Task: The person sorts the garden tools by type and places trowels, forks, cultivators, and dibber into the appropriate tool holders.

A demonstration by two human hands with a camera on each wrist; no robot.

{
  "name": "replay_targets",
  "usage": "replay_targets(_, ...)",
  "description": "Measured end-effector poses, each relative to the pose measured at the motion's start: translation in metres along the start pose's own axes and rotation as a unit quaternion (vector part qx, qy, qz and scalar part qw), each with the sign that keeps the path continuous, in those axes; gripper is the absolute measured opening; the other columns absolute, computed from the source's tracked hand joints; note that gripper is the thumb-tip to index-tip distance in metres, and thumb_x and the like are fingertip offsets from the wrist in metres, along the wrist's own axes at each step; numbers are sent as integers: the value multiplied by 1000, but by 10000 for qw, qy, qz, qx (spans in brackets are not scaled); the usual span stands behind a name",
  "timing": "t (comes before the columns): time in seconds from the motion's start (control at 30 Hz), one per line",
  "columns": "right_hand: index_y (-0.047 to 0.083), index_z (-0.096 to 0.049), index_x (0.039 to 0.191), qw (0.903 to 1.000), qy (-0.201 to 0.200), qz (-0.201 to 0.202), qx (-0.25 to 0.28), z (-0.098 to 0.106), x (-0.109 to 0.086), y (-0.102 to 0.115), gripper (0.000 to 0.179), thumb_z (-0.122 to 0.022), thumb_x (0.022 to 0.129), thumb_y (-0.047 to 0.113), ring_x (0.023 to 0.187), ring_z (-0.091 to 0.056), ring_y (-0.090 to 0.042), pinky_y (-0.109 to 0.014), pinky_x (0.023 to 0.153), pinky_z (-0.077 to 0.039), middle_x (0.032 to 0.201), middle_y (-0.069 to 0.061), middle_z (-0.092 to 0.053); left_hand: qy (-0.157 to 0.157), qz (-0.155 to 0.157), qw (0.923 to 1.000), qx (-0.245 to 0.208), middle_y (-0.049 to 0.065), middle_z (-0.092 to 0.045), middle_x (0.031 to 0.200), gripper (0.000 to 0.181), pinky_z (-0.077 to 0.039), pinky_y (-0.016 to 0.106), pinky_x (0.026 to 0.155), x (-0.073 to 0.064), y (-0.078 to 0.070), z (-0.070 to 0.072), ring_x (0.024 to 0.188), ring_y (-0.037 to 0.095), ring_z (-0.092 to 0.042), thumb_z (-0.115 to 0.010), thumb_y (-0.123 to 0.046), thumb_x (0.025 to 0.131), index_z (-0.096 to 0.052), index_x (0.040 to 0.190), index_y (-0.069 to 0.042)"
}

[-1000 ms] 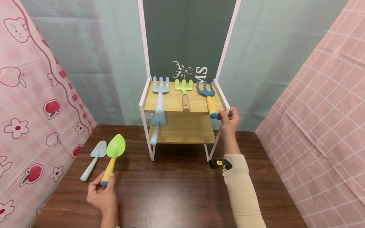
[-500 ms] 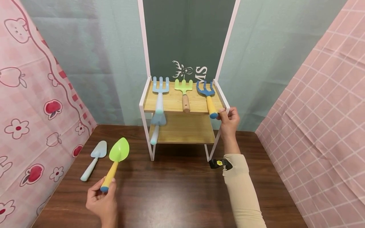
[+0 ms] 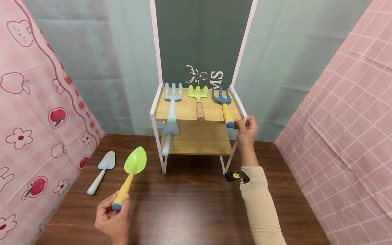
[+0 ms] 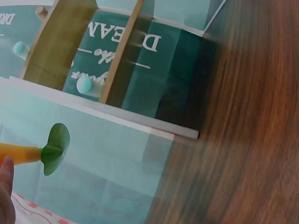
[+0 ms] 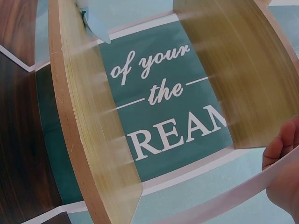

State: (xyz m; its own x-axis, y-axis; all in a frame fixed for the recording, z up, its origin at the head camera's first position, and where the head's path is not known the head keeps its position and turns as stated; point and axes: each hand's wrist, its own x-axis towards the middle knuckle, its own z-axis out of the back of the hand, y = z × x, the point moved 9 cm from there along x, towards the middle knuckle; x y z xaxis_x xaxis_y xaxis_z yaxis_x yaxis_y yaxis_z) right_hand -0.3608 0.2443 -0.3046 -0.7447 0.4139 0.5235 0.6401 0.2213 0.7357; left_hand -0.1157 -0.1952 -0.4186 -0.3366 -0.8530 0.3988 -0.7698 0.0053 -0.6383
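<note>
Trowel in left hand, blade angled toward rack

Head view: The left hand pinches the green-bladed trowel near the blue end of its yellow handle and holds it above the table. The long axis runs away from the person and leans right, so the blade lies beyond the grip, on the rack's side. Rack and blade stand apart, the rack ahead and to the right. Across the table, the right hand grips the rack's front right corner, beside the navy fork; the left hand alone has the trowel. A blue fork and a green fork share the upper shelf. One pale trowel lies on the table to the left, its twin on the lower shelf.

Left wrist view: The trowel enters from the left edge, a digit against its handle, its blade seen nearly edge-on and clear of the rack.

Right wrist view: Fingertips rest by the rack's pale bar. The held trowel does not show; a pale blue tool at the top cannot be identified.
</note>
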Motion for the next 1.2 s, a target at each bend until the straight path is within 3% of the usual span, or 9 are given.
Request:
replay_targets(0.17, 10, -51, 71, 10000, 2, -22, 25, 0, 0, -1, 21, -56, 83, -7, 56, -52, -15, -24, 55, -46, 66, -4, -51, 154, -246, 9996, 42, 20, -62, 79, 25, -52, 23, 65, -5, -7, -8, 73, 22, -65, -59, 34, 54, -49, 77, 30)
replay_targets(0.47, 10, -50, 71, 9999, 43, -9, 122, -1, 1, -1, 21, -56, 84, -7, 57, -52, -12, -23, 55, -45, 68, -4, -54, 414, -355, 9985, -109, 21, -61, 80, 26, -52, 24, 67, -14, -13, -20, 77, 24, -65, -58, 35, 52, -49, 75, 28)
replay_targets(1.2, 11, -52, 73, 9999, 32, -96, -17, -1, 0, 2, 19, -57, 85, -4, 58, -52, -13, -22, 56, -46, 68, -5, -50, 829, -259, 9948, -532, 21, -61, 83, 27, -52, 25, 66, -24, -16, -40, 79, 27, -65, -55, 37, 52, -49, 77, 28)
